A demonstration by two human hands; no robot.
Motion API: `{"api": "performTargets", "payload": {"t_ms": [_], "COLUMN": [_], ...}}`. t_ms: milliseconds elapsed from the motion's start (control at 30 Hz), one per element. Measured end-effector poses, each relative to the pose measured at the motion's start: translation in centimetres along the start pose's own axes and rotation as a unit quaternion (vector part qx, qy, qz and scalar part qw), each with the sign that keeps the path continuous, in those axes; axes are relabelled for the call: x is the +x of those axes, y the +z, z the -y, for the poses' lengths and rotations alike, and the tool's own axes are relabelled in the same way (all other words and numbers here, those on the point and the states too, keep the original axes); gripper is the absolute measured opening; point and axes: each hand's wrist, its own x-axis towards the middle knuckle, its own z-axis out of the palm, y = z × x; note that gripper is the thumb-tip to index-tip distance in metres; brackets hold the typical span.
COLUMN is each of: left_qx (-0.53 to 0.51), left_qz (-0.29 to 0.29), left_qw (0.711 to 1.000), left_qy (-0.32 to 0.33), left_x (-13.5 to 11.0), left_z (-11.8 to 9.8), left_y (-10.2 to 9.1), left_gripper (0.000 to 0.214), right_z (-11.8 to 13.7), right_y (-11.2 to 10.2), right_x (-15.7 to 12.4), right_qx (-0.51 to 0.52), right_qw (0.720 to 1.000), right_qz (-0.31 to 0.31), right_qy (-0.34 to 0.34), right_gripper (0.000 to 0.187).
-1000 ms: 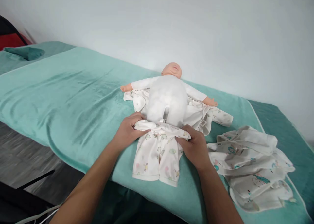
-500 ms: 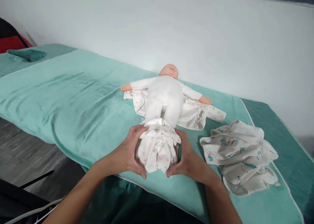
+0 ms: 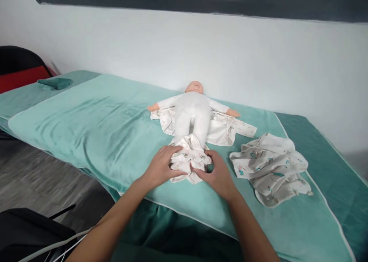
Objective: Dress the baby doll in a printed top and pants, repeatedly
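A baby doll [image 3: 192, 108] with a white cloth body lies on its back, arms spread, head toward the wall. Around its lower legs bunch small white printed baby pants [image 3: 191, 156]. My left hand [image 3: 163, 166] grips the left side of the pants, thumb on the near fabric. On the right side my right hand [image 3: 217, 174] pinches the same fabric, its thumb close to the other thumb. The doll's feet are hidden inside the cloth. Under the doll's back and arms a printed baby shirt [image 3: 222, 130] lies spread open.
To the right lies a crumpled white garment [image 3: 271, 168] with blue-green prints. A light green blanket [image 3: 86, 128] covers the bed, which stands against a white wall [image 3: 172, 47]. At the left are a black and red chair [image 3: 23, 70] and, nearer, a cable [image 3: 54, 246].
Both thumbs have moved inward and up over the pants, gathering the fabric shorter around the legs. The camera view has tilted up, showing more wall.
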Motion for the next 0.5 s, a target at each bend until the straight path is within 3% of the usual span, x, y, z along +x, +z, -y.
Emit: {"api": "performTargets", "payload": {"t_ms": [200,500], "left_qx": [-0.024,-0.076], "left_qz": [-0.008,-0.049], "left_qw": [0.994,0.982], "left_qy": [-0.104,-0.167], "left_x": [1.6,2.2], "left_z": [-0.5,-1.4], "left_y": [-0.6,0.3], "left_gripper": [0.052,0.04], "right_z": [0.5,0.5], "right_y": [0.1,0.6], "right_x": [1.3,1.3], "right_qx": [-0.007,-0.065], "right_qw": [0.998,0.994], "right_qz": [-0.017,-0.078], "right_qy": [0.058,0.044], "right_gripper": [0.043,0.023]}}
